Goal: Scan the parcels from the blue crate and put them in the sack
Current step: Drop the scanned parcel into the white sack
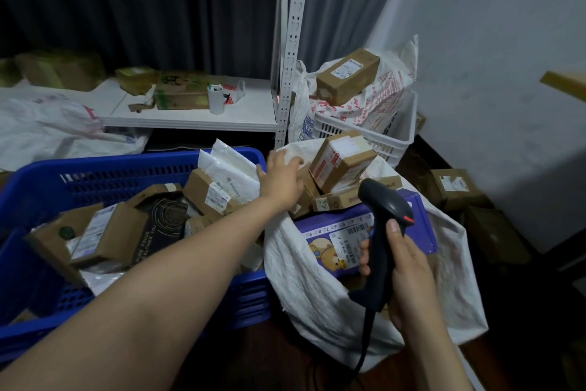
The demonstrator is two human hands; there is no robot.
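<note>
Right hand (409, 267) grips scanner (385, 216) by its handle. Left hand (282, 181), fingers spread, seemingly empty, hovers above sack (317, 279); parcels (209, 194) in crate (95, 175) lie just left of that wrist. Best pick one label-up.

Over sack (317, 289), right hand (409, 270) grips scanner (383, 203); left hand (282, 183) spread beside blue crate (104, 175), near brown parcel (341, 164)

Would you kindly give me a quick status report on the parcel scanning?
Left hand open, over sack rim. Right hand grips scanner. Blue crate holds more parcels; sack nearly full. Nothing blocking.
</note>
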